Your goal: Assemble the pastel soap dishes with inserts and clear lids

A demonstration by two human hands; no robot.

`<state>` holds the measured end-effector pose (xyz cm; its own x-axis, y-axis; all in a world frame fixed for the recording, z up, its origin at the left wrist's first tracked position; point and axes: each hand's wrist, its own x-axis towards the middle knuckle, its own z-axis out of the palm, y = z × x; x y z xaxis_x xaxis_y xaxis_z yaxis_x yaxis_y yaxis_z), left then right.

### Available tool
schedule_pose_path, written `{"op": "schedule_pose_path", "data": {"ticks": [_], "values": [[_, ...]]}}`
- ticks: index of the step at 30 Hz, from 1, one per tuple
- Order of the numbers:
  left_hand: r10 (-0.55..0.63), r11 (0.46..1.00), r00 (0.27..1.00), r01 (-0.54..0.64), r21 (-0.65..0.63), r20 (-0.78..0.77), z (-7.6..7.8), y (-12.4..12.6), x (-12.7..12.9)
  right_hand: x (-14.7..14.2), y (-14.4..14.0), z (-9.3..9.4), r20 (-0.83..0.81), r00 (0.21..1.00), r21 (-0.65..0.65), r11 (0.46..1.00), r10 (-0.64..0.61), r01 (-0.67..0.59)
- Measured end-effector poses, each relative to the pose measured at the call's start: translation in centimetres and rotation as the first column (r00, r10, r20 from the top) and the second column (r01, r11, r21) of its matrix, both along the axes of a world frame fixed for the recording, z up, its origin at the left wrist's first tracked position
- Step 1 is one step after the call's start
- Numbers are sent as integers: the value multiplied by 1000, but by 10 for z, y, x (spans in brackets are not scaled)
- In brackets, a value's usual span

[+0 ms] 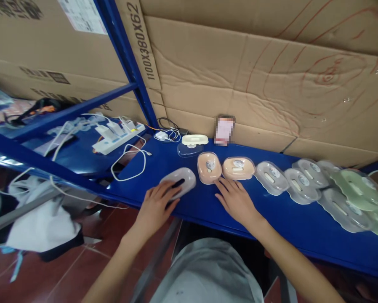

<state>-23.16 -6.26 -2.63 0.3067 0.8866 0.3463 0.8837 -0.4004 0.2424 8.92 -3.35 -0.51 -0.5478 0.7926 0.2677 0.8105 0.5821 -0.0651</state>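
Observation:
My left hand (pixel 156 203) grips the near left end of a pale grey oval plastic case (pixel 187 180), with fingers over its top and the thumb along the near side. A dark elongated slot or mark shows on the case. My right hand (pixel 236 200) lies with fingers stretched and apart, its fingertips close to two peach oval cases. One peach case (pixel 203 172) stands more upright and the other peach case (pixel 248 167) lies lengthwise; each has a clear cover and a round sticker. Whether the fingertips touch them I cannot tell.
Several grey covered cases (pixel 271 185) and green ones (pixel 356 187) line the blue table (pixel 290 229) at right. Behind lie a cream oval piece (pixel 195 139), a clear cover (pixel 189 150) and a propped phone-like object (pixel 224 130). A power strip (pixel 118 139) and white cables sit left.

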Motion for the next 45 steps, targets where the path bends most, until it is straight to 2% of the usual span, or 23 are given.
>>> {"op": "schedule_pose_path", "data": {"ticks": [3, 5, 9, 13, 15, 19, 24, 27, 29, 31, 35, 38, 42, 45], "values": [[-175, 984, 983, 176, -16, 50, -5, -25, 20, 2, 11, -3, -108, 991, -142, 986, 72, -87], [-266, 963, 960, 269, -25, 82, -7, -30, 41, 5, 8, 0, -200, 977, -178, 978, 76, -113], [-395, 917, 906, 400, -1, 153, -7, -17, 85, 18, -28, 2, -284, 957, -147, 983, 64, -110], [-460, 888, 861, 441, 131, 216, -3, 2, 105, 46, -63, -15, -176, 984, -73, 997, 20, -33], [-415, 906, 875, 371, 206, 249, 0, 13, 100, 64, -68, -26, -147, 988, -32, 998, -49, 45], [-194, 963, 933, 122, 240, 303, 9, 54, 69, 94, -62, -42, -160, 976, 52, 986, -148, 158], [5, 991, 972, -37, 130, 236, 18, 125, 31, 103, -56, -57, -192, 956, 52, 971, -221, 234], [66, 997, 986, -70, 22, 151, 11, 145, 18, 102, -54, -62, -227, 939, 39, 961, -257, 273], [83, 996, 991, -80, -30, 101, 1, 141, 10, 102, -54, -65, -249, 930, 27, 957, -272, 287], [95, 995, 993, -92, -44, 72, -10, 125, 2, 102, -54, -66, -261, 925, 14, 958, -274, 288], [126, 992, 989, -127, 7, 79, -27, 79, -14, 101, -53, -66, -273, 925, 8, 961, -264, 276], [159, 983, 980, -168, 75, 118, -31, 62, -18, 100, -52, -67, -272, 925, 25, 959, -267, 284], [170, 967, 971, -197, 159, 169, -30, 75, -12, 100, -51, -70, -254, 934, 97, 954, -252, 284], [223, 963, 968, -237, 125, 118, -30, 96, -7, 102, -45, -74, -218, 948, 137, 955, -231, 264]]}}
